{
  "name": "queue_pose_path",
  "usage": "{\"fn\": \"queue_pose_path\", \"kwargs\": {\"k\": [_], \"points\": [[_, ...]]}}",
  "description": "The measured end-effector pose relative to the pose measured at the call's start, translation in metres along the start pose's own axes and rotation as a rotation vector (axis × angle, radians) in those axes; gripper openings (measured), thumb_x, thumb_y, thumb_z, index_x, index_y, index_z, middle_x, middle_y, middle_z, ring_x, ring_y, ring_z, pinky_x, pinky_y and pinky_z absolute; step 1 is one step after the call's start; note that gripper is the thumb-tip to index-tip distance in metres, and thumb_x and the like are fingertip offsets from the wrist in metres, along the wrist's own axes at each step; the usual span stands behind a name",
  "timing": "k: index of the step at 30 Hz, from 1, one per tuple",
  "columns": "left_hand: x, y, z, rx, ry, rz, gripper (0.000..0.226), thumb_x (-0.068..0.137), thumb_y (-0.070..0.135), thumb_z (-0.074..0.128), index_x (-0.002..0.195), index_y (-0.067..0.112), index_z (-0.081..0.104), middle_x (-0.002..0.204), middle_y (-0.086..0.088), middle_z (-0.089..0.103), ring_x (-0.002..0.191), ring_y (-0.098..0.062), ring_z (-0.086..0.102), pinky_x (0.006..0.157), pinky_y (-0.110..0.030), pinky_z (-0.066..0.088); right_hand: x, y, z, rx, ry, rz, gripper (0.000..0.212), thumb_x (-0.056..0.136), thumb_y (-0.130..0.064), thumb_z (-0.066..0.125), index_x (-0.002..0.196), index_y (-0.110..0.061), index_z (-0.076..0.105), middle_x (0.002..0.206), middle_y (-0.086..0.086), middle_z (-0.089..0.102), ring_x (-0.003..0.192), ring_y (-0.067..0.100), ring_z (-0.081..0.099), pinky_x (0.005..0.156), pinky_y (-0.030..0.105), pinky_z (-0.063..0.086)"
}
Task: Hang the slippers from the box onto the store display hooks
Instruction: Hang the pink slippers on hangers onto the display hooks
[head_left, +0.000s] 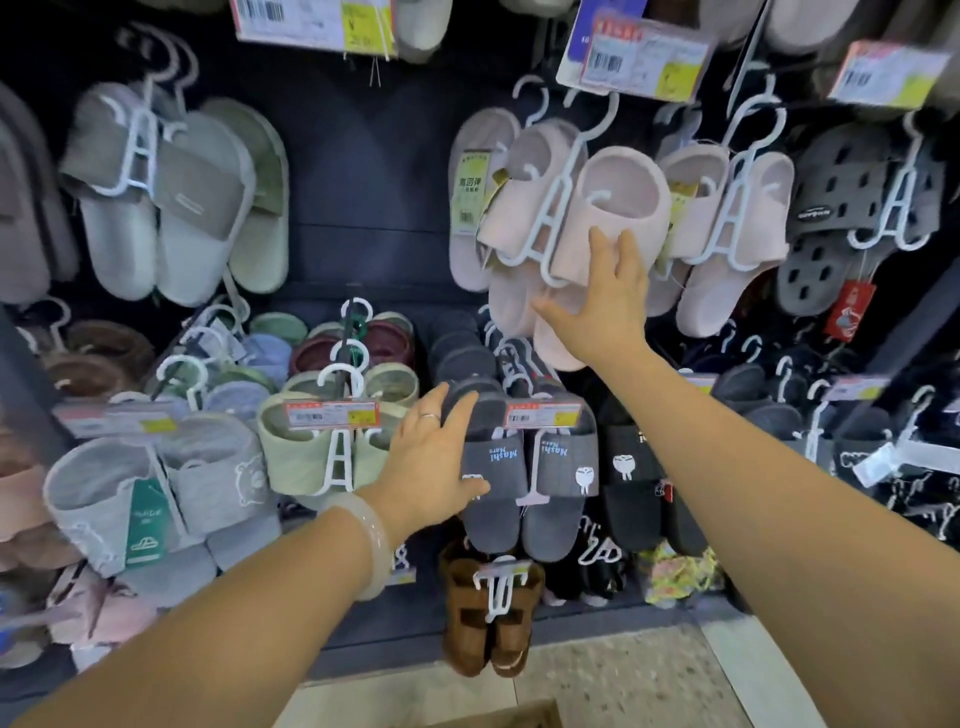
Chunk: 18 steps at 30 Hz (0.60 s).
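A pair of pale pink slippers (613, 208) on a white plastic hanger (550, 223) hangs tilted at the front of an upper display hook. My right hand (602, 301) lies flat against the underside of that pair, fingers straight. Lower down, a dark grey "Mashi Maro" pair (530, 467) hangs on a lower hook behind a price tag (543, 414). My left hand (436, 462), with a ring and a pale bangle, rests on the left slipper of that grey pair, fingers spread. The corner of a cardboard box (519, 717) shows at the bottom edge.
Dark display wall packed with hanging slippers: grey-white pairs (171, 197) upper left, green pair (322, 447) lower middle, grey holed sandals (852, 218) upper right, brown sandals (488, 613) at the bottom. An empty gap of back panel (363, 182) lies between the upper rows. Speckled floor below.
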<state>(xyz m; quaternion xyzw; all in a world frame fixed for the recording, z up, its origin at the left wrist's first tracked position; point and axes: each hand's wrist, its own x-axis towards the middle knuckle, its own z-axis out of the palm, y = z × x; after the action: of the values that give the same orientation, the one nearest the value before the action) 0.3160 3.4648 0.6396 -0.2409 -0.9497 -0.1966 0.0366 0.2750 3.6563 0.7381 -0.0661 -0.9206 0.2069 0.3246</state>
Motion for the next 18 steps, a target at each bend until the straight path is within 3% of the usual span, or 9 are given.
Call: {"fn": "queue_pose_path", "kwargs": {"k": [6,18], "points": [[0.039,0.013,-0.030,0.049,0.084,0.000,0.101,0.076,0.045,0.069,0.149,0.023,0.003,0.156,-0.012,-0.007,0.144,-0.030,-0.004,0.116,-0.042,0.007,0.011,0.011,-0.002,-0.044,-0.086,0.054,0.094,0.078,-0.047,0.067,0.148,-0.020,0.012,0.156,0.016,-0.004,0.143,0.036,-0.001,0.117,0.045,0.012],[0.088,0.046,-0.062,0.018,0.145,0.056,0.104,0.074,0.036,0.074,0.147,0.035,0.001,0.154,-0.013,-0.023,0.142,-0.037,-0.016,0.114,-0.058,0.009,0.034,0.011,-0.007,-0.083,-0.106,-0.051,0.093,0.076,-0.053,0.064,0.148,-0.023,0.013,0.157,0.017,-0.001,0.144,0.036,-0.002,0.116,0.049,0.005]]}}
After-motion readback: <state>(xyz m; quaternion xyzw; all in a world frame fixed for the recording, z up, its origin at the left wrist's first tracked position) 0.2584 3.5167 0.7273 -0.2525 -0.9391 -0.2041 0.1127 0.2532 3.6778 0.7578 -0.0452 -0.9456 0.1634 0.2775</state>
